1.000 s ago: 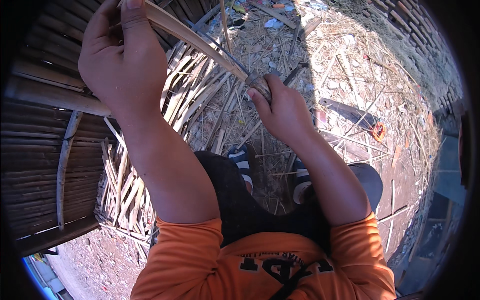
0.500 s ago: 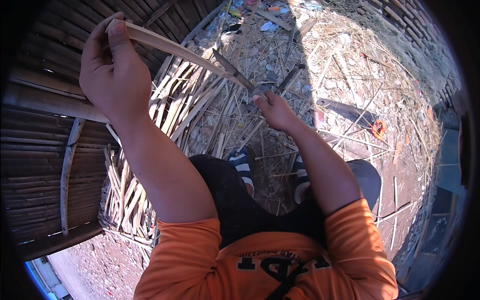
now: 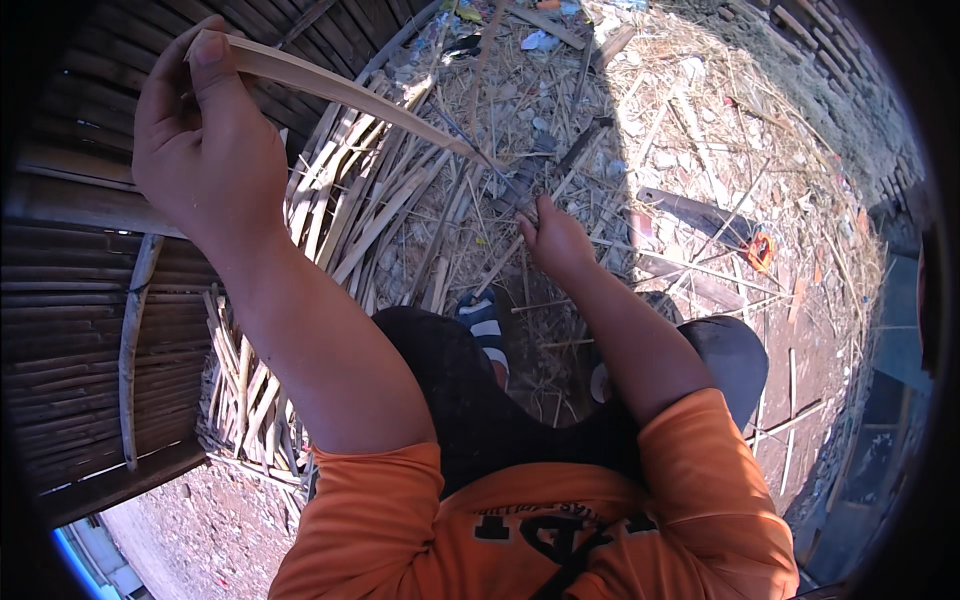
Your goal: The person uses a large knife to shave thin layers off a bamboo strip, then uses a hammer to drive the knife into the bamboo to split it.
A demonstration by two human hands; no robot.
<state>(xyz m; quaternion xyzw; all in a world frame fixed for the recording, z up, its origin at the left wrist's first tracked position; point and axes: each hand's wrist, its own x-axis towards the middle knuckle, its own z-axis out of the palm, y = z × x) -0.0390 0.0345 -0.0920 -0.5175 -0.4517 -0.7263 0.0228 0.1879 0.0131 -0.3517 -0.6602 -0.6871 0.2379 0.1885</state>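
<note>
Up at the far left, my left hand [image 3: 215, 140] is closed round one end of a pale, flat wooden or bamboo strip [image 3: 345, 92], thumb on top. The strip slants down to the right across the view. Its other end comes near my right hand [image 3: 560, 243], which is closed in front of my knees. That hand grips a knife; the blade is turned nearly edge-on and only a thin line of it can be made out beside the strip's tip. The knife's handle is hidden in my fingers.
A heap of split strips [image 3: 350, 200] lies left of my feet, against a slatted wall [image 3: 75, 330]. A saw with an orange handle [image 3: 760, 253] rests on the ground at the right. Straw, chips and litter [image 3: 690, 130] cover the ground ahead, up to a brick wall [image 3: 810, 40].
My left hand has moved a little left and up with the strip. My right hand has come slightly nearer and right, and the knife's blade has turned from broadside to nearly edge-on.
</note>
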